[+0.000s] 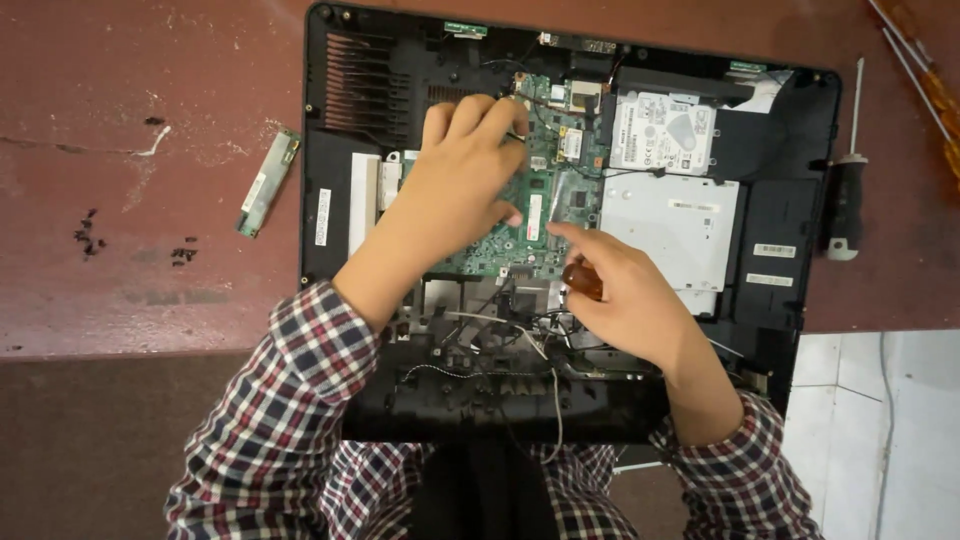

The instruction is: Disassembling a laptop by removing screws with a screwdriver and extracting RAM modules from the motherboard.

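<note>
An opened all-in-one computer chassis (pixel 330 150) lies flat on a reddish tabletop (pixel 150 120), its back cover off and its long axis running left to right across the view. A person in a plaid shirt leans over it with both hands inside. The left hand (pixel 460 190) is curled, fingers bent down onto the upper edge of the green circuit board (pixel 500 255) at the centre of the case; whether it pinches a cable or connector there cannot be told, since the fingertips are hidden. The right hand (pixel 625 300) is closed around the amber handle of a screwdriver (pixel 582 280), forefinger stretched along it toward the board, the tip apparently at the board's right edge. The board sits directly under and between both hands, with the left hand on top of it and the right coming in from the lower right. A silver hard drive (pixel 662 132) and a metal plate (pixel 668 228) lie just right of the board. A black-handled screwdriver (pixel 846 205) rests beside the case on the right, a small green board strip (pixel 266 182) on the left.
</note>
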